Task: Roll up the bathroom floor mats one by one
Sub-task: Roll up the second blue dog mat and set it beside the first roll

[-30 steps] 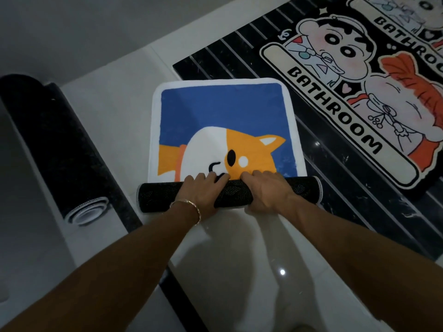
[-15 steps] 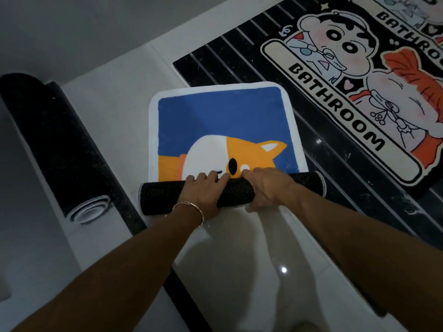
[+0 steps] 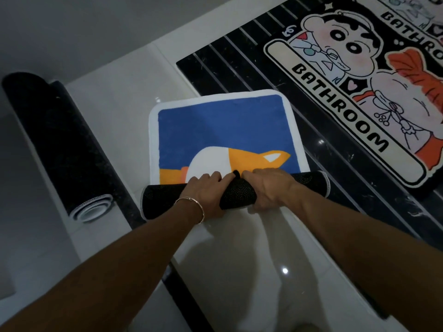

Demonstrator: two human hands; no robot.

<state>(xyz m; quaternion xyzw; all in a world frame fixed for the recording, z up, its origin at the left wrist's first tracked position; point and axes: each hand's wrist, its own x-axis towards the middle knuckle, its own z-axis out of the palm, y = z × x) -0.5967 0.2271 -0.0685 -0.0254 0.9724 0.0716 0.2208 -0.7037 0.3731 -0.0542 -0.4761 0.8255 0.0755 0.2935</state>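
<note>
Hands, left hand [image 3: 203, 195] and right hand [image 3: 268, 188], clamp the half-rolled dog mat [image 3: 225, 130]; black roll [image 3: 55, 144] at frame left is done, BATHROOM mat [image 3: 347, 92] upper right untouched.

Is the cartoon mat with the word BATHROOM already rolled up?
No, the BATHROOM mat lies flat and open on the floor, while both hands roll the blue dog mat.

Dog mat [image 3: 223, 130]: blue field, white border, orange-and-white dog; its rolled backing [image 3: 237, 194] black with fine pale dots, white-stitched edge; rolled mat [image 3: 55, 144]: black outside, white at its end; cartoon mat [image 3: 359, 92]: black ground, cream band lettered BATHROOM, orange-haired figure; floor [image 3: 115, 97]: white tile, black striped slab.
</note>
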